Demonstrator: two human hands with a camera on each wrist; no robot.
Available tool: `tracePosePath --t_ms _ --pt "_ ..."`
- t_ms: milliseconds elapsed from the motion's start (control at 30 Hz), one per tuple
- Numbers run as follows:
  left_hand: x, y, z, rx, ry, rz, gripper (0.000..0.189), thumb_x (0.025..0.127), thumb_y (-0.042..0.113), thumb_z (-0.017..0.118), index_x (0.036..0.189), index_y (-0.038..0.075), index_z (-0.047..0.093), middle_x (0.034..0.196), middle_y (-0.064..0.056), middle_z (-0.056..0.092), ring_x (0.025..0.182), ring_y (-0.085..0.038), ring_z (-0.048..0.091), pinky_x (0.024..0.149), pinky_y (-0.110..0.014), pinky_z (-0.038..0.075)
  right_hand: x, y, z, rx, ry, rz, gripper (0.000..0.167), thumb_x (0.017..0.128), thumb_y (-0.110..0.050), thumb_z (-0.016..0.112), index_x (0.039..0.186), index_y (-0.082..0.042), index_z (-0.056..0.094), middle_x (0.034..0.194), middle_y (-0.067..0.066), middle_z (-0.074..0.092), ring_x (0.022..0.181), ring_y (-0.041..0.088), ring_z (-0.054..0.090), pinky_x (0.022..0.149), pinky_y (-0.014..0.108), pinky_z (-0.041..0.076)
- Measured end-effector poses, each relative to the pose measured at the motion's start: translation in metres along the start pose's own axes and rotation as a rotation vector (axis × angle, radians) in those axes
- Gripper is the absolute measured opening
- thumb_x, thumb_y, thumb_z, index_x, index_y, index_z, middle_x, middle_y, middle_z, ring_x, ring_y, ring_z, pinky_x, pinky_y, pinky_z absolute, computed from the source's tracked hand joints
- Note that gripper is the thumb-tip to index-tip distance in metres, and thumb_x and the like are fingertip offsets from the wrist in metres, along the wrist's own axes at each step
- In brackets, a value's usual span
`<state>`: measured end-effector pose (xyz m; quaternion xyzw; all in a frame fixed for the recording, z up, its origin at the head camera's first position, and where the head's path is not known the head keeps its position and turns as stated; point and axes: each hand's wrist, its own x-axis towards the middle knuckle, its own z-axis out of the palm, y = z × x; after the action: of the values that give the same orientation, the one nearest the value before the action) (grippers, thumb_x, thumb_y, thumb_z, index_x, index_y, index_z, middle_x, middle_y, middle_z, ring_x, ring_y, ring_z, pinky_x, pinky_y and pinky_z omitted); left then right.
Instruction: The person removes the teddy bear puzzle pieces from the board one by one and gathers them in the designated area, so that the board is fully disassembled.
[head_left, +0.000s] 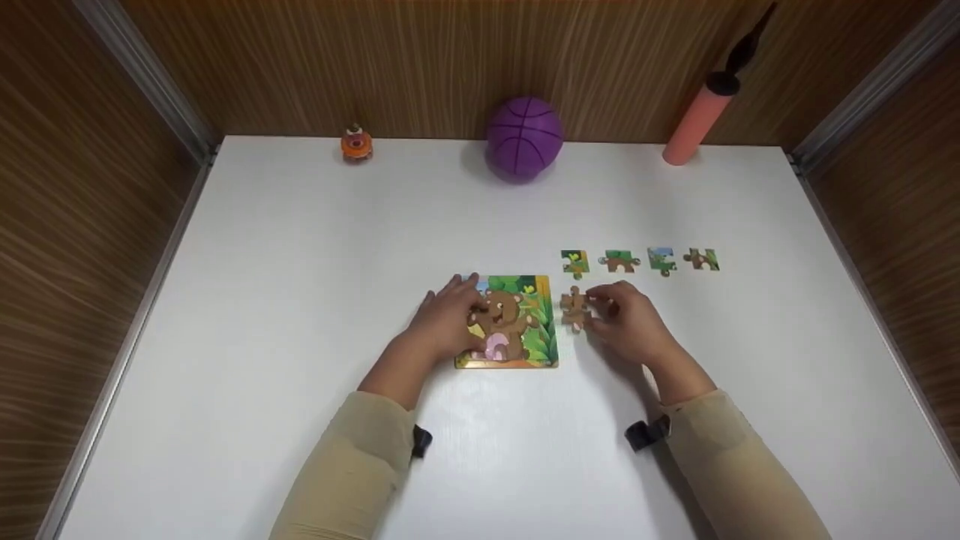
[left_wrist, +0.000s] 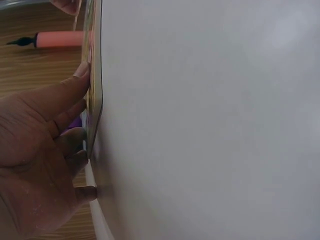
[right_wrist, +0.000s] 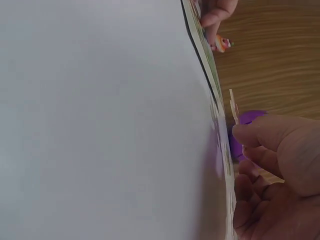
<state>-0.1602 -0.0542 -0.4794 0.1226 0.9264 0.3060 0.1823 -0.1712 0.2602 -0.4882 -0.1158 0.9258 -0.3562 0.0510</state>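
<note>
A square bear jigsaw puzzle (head_left: 517, 322) lies on the white table, its edge showing in the left wrist view. My left hand (head_left: 450, 319) rests on its left side, fingers spread and thumb (left_wrist: 82, 72) touching the picture. Just right of the board, my right hand (head_left: 630, 322) pinches a brown puzzle piece (head_left: 574, 301) between thumb and fingers. The right wrist view shows this piece (right_wrist: 234, 106) edge-on, raised off the table. Whether the brown part below it is a separate piece, I cannot tell.
Loose puzzle pieces (head_left: 619, 262) lie in a row beyond my right hand. Along the back wall stand a small orange toy (head_left: 356, 144), a purple ball (head_left: 524, 139) and a pink pump (head_left: 697, 124). Wood-grain panels (head_left: 450, 67) enclose the table's back and sides.
</note>
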Motion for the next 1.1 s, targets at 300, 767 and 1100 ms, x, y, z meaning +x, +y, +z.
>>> tracePosePath --t_ms 300,767,1100 --pt "-0.0009 -0.0001 -0.001 -0.001 -0.006 -0.003 0.065 0.084 0.023 0.092 0.141 0.012 0.064 0.175 -0.004 0.022 0.163 -0.027 0.012 0.129 -0.059 0.009 0.002 0.009 -0.0043 -0.022 -0.056 0.063 0.04 0.093 0.0 0.076 0.131 0.008 0.067 0.113 0.021 0.064 0.099 0.033 0.06 0.086 0.047 0.052" --pt "0.0002 -0.0018 0.0001 0.013 0.011 0.022 0.063 0.083 0.023 0.093 0.137 0.011 0.064 0.174 -0.006 0.026 0.162 -0.029 0.015 0.128 -0.061 0.012 0.0055 0.0105 -0.0054 -0.032 -0.076 0.081 0.038 0.093 -0.001 0.076 0.13 0.007 0.069 0.113 0.02 0.064 0.096 0.031 0.057 0.082 0.044 0.05" --pt "0.0004 -0.0018 0.0004 0.01 0.01 0.014 0.062 0.083 0.022 0.093 0.137 0.011 0.064 0.175 -0.005 0.025 0.162 -0.028 0.015 0.128 -0.06 0.011 0.0055 0.0091 -0.0053 -0.018 -0.082 0.111 0.041 0.093 0.001 0.074 0.133 0.006 0.067 0.117 0.021 0.063 0.1 0.033 0.059 0.085 0.046 0.051"
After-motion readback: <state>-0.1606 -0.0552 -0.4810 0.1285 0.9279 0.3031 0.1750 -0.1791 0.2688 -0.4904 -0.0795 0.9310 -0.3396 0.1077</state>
